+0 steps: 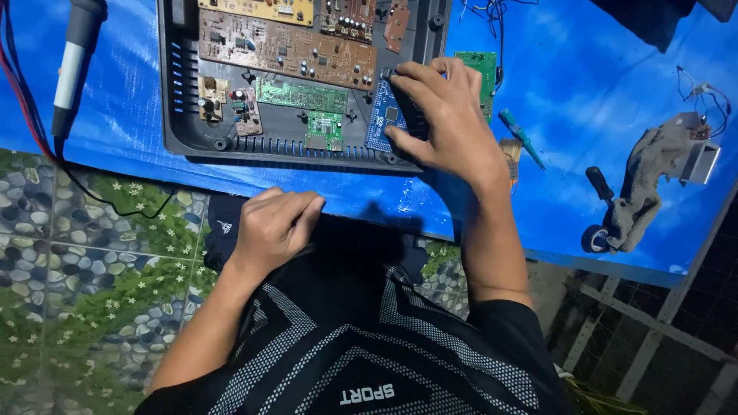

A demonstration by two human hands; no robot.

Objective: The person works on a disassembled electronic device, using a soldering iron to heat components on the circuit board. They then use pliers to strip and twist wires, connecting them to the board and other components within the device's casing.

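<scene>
Head view, looking down on a workbench covered with a blue tarpaulin (584, 84). Item: dark plastic chassis (178, 115), open-faced, holding several circuit boards: a large brown board (284, 46) at the top, a narrow green board (301, 95) below it, a small green module (325, 129) near the front rim, and a blue board (384, 114) at the right corner. Right hand (450, 115): resting on the chassis's right corner, fingers curled and closed around a dark object that lies over the blue board; what that object is cannot be told. Left hand (275, 224): loosely closed into a soft fist, holding nothing visible, resting at the bench's near edge, well apart from the chassis. Beside the right hand: a second green board (486, 71), a teal-handled screwdriver (521, 137), a small brush partly hidden by the wrist. Far left: a soldering iron (73, 69) with red and black leads (23, 107). Far right: a grey rag (653, 173) draped over a small wheeled tool, and a metal part with loose wires. Handling note: a judgement only, the right-hand grip wants to be light and steady, pressing on the board's edges and not its components, with the free left hand brought up to brace the chassis rim.
</scene>
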